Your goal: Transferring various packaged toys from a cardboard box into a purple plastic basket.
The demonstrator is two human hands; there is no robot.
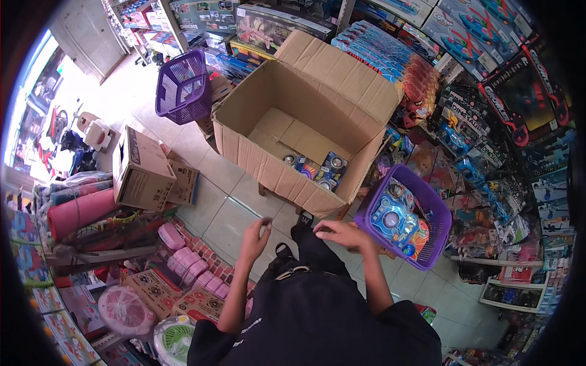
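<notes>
My left hand (pixel 256 235) hangs over the tiled floor, its fingers slightly bent and holding nothing. My right hand (pixel 341 232) is raised just left of a purple plastic basket (pixel 439 251), fingers apart and nothing between them. Inside that basket lie packaged toys (pixel 391 219) in blue and orange. In front of me stands a large open cardboard box (pixel 274 169), its far flap folded outward. Several small packaged toys (pixel 333 167) with round silvery parts lie in its near right corner; the rest of its visible bottom is bare cardboard.
A second purple basket (pixel 183 87), seemingly empty, stands beyond the large box at left. Smaller cartons (pixel 146 171) and a pink rolled mat (pixel 82 212) are at left. Boxed toys (pixel 458 114) crowd the right shelves. Pink packages (pixel 187 263) and wrapped fans (pixel 126 311) sit at lower left.
</notes>
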